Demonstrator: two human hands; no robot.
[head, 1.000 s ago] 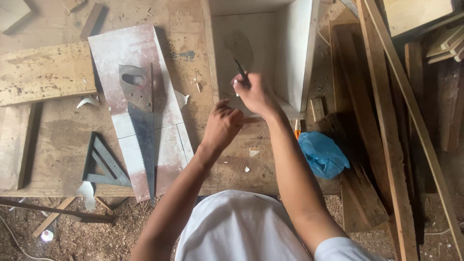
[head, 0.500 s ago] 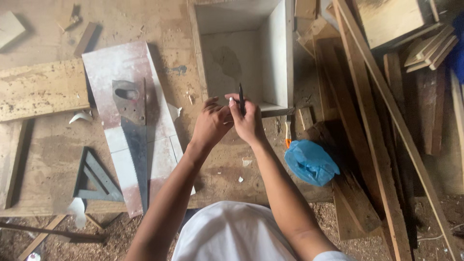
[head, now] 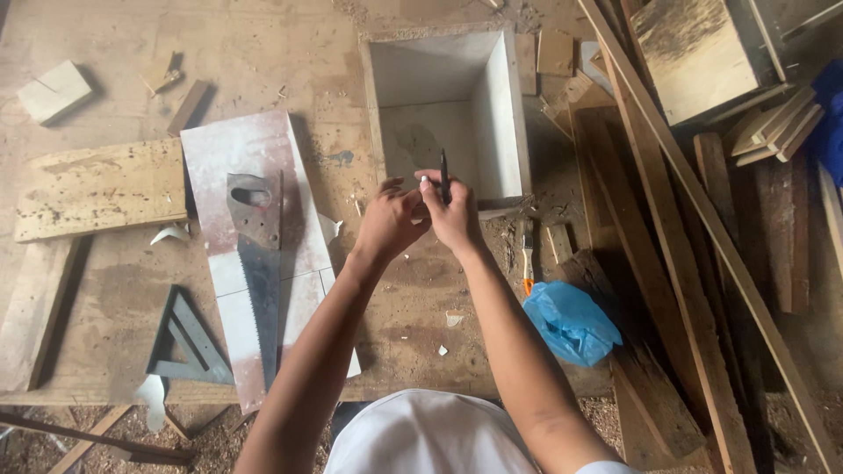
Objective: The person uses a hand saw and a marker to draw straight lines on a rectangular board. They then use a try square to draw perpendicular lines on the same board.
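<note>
My right hand (head: pixel 455 219) holds a thin dark pencil-like tool (head: pixel 444 177) upright, its tip over the near edge of a white open box (head: pixel 506 123). My left hand (head: pixel 389 219) is pressed against the right one, its fingers curled toward the tool's lower end; what they pinch is hidden. Both hands hover over the wooden workbench (head: pixel 413 290), just in front of the box. A handsaw (head: pixel 256 263) lies on a white board (head: pixel 263 149) to the left of my arms.
A grey triangular square (head: pixel 186 342) lies at the bench's near left. A plank (head: pixel 97 189) and small wood blocks sit at the left and back. A blue plastic bag (head: pixel 571 320), an orange-handled tool (head: pixel 527 254) and stacked planks (head: pixel 702 246) are at the right.
My hands came together near the box's front edge. The view shifted, so the box now sits more centred. The tool stays upright in my right hand.
</note>
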